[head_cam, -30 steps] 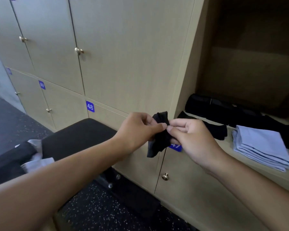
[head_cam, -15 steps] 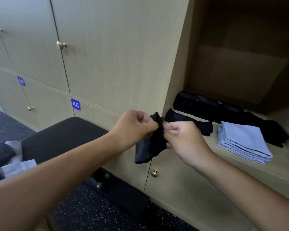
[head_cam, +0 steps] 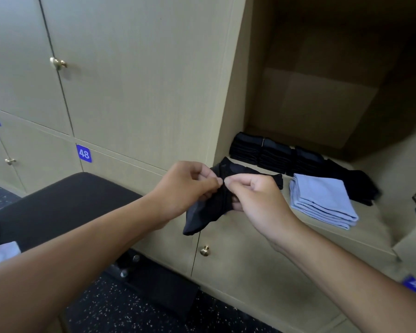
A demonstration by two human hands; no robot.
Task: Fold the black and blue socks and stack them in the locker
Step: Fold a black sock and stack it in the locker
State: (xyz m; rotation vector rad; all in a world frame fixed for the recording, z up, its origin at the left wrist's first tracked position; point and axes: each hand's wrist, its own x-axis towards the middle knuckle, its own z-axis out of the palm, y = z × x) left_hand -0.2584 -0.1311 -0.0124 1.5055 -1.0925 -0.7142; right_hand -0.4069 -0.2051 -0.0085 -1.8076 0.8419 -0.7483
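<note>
Both hands meet in front of the open locker [head_cam: 322, 111]: the left hand [head_cam: 187, 188] and right hand [head_cam: 255, 200] each pinch the black sock [head_cam: 204, 212], its loose end drooping toward 7 o'clock. At 2 o'clock on the shelf [head_cam: 370, 227] sit black stacks [head_cam: 274, 155] and, nearer, the blue stack [head_cam: 322, 200]. At 8 o'clock, a dark worktop [head_cam: 65, 203].
</note>
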